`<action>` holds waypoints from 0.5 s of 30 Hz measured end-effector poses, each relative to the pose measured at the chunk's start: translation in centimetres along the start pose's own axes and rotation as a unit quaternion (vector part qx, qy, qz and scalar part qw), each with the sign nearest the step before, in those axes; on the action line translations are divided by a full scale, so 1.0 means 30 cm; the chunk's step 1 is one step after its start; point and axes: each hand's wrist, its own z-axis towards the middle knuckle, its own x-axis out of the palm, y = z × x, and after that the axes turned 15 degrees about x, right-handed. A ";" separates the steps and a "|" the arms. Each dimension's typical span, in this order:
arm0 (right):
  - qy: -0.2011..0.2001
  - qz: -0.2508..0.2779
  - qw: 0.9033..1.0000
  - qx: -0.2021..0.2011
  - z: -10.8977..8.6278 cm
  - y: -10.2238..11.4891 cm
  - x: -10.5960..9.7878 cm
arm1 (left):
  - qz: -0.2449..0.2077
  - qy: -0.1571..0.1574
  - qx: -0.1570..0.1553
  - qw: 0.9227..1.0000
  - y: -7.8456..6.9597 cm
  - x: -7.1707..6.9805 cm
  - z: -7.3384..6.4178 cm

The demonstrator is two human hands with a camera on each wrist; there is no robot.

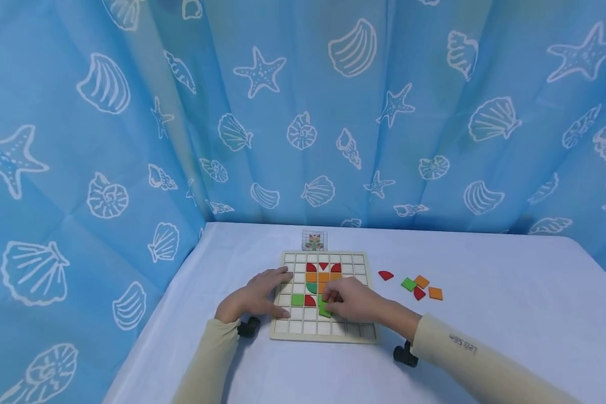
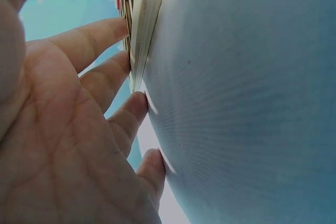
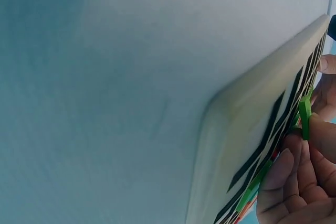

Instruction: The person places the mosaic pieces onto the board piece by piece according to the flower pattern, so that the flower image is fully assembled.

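Note:
A wooden grid board (image 1: 328, 338) lies on the table with colourful flat tiles in some cells. My right hand (image 1: 354, 300) pinches a green square tile (image 3: 305, 111) between thumb and fingers, tilted close over the lower middle cells. My left hand (image 1: 257, 293) rests at the board's left edge, fingers spread; in the left wrist view two fingertips (image 2: 122, 27) lie along the board's side, the others on the cloth. Set in the grid are red quarter circles (image 1: 311, 267), a red triangle (image 1: 324, 265), orange squares (image 1: 311, 277), a dark green quarter circle (image 1: 311, 288) and a green square (image 1: 297, 299).
Right of the board lie loose tiles: a red quarter circle (image 1: 386, 275), a green square (image 1: 408, 284), orange squares (image 1: 436, 293) and another red piece (image 1: 419, 293). Behind the board is a small pattern card (image 1: 315, 240). A blue shell-print curtain (image 1: 303, 185) borders the white table (image 1: 510, 314).

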 end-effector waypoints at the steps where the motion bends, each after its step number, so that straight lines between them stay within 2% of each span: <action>1: -0.003 -0.006 1.000 -0.004 -0.002 0.002 -0.001 | 0.002 -0.003 0.003 1.000 0.000 0.000 0.001; 8: -0.007 -0.060 0.997 -0.038 -0.003 0.020 -0.011 | 0.002 -0.004 -0.005 1.000 -0.006 -0.014 0.006; 15: -0.007 -0.070 0.996 -0.051 -0.009 0.008 -0.009 | -0.002 0.005 -0.012 1.000 -0.021 -0.007 0.012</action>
